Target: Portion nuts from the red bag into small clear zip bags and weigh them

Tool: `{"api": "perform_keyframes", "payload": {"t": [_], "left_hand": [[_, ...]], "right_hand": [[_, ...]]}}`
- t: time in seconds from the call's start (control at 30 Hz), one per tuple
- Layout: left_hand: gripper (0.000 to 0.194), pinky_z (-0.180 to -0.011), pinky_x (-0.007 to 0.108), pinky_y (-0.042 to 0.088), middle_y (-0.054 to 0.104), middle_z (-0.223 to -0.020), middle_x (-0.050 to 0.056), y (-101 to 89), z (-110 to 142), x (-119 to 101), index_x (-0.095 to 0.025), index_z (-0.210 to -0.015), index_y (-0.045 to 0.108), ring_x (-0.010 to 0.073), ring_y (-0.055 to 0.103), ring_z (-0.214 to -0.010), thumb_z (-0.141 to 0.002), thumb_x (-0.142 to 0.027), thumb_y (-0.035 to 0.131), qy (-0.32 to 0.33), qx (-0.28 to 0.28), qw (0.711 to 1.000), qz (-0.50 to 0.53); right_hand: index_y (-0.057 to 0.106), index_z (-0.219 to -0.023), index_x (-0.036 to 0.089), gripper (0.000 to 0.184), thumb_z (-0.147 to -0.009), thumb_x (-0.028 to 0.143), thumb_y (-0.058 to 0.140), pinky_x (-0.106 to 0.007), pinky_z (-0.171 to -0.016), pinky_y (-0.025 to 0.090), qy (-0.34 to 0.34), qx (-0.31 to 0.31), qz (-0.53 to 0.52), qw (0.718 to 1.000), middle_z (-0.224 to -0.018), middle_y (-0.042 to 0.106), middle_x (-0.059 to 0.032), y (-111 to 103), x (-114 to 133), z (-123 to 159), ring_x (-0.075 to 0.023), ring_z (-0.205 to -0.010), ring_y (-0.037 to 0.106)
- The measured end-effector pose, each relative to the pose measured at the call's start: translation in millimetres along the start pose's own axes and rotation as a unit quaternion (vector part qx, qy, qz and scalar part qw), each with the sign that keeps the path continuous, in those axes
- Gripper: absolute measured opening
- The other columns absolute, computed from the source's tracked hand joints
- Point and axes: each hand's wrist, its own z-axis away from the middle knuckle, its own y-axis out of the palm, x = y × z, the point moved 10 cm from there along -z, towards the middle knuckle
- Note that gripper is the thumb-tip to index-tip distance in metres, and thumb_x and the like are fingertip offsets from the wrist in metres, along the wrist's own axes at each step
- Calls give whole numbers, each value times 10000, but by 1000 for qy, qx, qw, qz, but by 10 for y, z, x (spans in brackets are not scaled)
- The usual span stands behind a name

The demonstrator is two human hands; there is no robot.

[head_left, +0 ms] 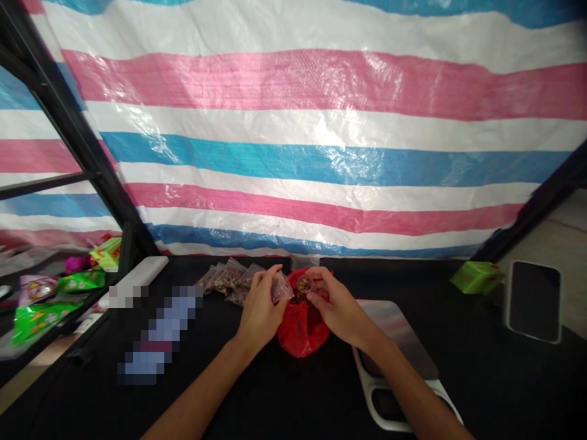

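My left hand (260,305) pinches a small clear plastic pouch (280,287) and holds it up over a red plastic bag (300,333) on the black table. My right hand (334,302) is closed on a small clear cup (304,284) with brown bits in it, tilted close to the pouch's mouth. Both hands hover just above the red bag. Behind my left hand lies a row of several filled clear pouches (227,278) with brown contents.
A white digital scale (398,354) with a steel plate sits under my right forearm. A green box (477,276) and a dark phone-like slab (534,300) lie at right. A striped tarp (321,153) hangs behind. Colourful packets (46,302) fill a shelf at left.
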Motion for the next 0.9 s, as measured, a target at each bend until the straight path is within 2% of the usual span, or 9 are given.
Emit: {"api": "perform_keyframes", "payload": {"t": [0.13,0.23,0.4,0.47,0.6,0.8,0.9], "left_hand": [[682,-1079,405,486,546,-1261,85,128,19,-59,-247,-1381,534,249,581,-1203,-736,-26,557,44,61,997,-31],[614,-1065,403,497,563,-1239,88,172,32,-106,-225,-1363,546,261,576,-1200,-769,-87,618,60,79,994,-50],[469,-1023,432,522,607,-1152,70,159,26,-110,-224,-1249,621,273,591,-1139,-809,-315,754,41,71,995,-56],[403,-991,409,537,610,-1128,61,164,26,-108,-231,-1205,646,256,605,-1107,-825,-320,750,32,68,997,-29],[362,-957,392,554,590,-1124,54,191,31,-89,-240,-1169,665,229,624,-1050,-833,-331,762,6,61,997,54],[508,-1028,404,525,566,-1184,46,180,32,-96,-278,-1269,625,223,615,-1116,-792,-263,797,0,47,993,112],[491,-1041,403,515,567,-1186,49,169,26,-92,-276,-1271,626,225,614,-1126,-807,-268,788,2,56,993,100]], "right_hand": [[605,-1212,263,343,-908,105,585,-388,-1024,502,-28,6,35,999,-1204,646,-44,45,197,17,-198,-1114,641],[660,-1172,276,378,-870,55,603,-370,-1020,496,-62,24,67,996,-1201,615,-40,101,311,34,-197,-1120,621],[648,-1130,264,335,-871,53,621,-368,-998,496,-78,8,77,994,-1172,625,-39,84,304,34,-202,-1090,621],[638,-1120,255,306,-877,69,635,-361,-973,508,-83,9,69,994,-1149,639,-38,83,303,31,-203,-1062,632],[652,-1219,271,386,-929,51,524,-376,-1074,465,-121,30,73,989,-1252,626,-59,114,416,47,-204,-1190,598],[682,-1215,303,394,-979,88,450,-374,-1069,481,-144,16,101,984,-1281,630,-57,94,526,77,-206,-1201,606],[668,-1252,309,369,-982,121,499,-365,-1047,489,-133,14,119,984,-1273,648,-52,70,494,73,-210,-1181,620]]}}
